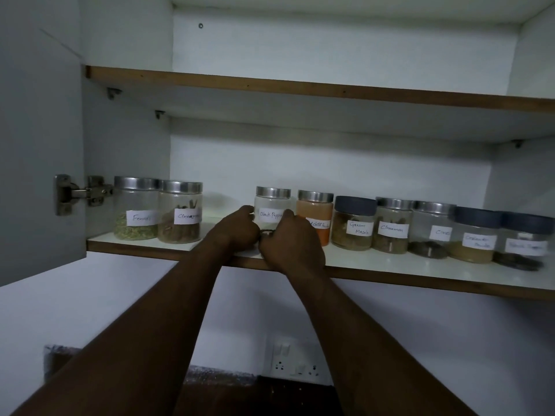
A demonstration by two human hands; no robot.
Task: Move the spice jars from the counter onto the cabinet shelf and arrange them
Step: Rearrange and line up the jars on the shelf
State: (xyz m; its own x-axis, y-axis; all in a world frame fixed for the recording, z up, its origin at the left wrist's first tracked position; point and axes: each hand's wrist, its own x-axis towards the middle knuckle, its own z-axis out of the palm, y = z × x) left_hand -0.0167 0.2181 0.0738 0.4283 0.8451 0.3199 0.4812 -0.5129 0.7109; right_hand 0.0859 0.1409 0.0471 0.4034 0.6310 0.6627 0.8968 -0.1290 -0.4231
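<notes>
Black Pepper jar (272, 205) stands on the cabinet shelf (390, 267), near the front edge. The left hand (237, 232) curls round its lower part from 9 o'clock and the right hand (291, 241) from 3 o'clock. Both grips look closed on the jar, and the fingertips are hidden behind it.

At 3 o'clock the red chilli jar (315, 211) sits just beside it. The row then runs on: Garam Masala jar (354, 223), Cinnamon jar (393, 226), Cloves jar (432, 229), then 2 dark-lidded jars (476, 235) whose labels are too blurred to read.

At 9 o'clock there is a gap, then a second Cinnamon jar (180, 213) touching the Fennel jar (136, 208).

That makes 9 jars on the shelf, so the moving looks mostly done. Probably left: closing that gap and squaring the row.

The counter (270, 394) at 6 o'clock shows no jars in the strip visible; the rest is out of view.
</notes>
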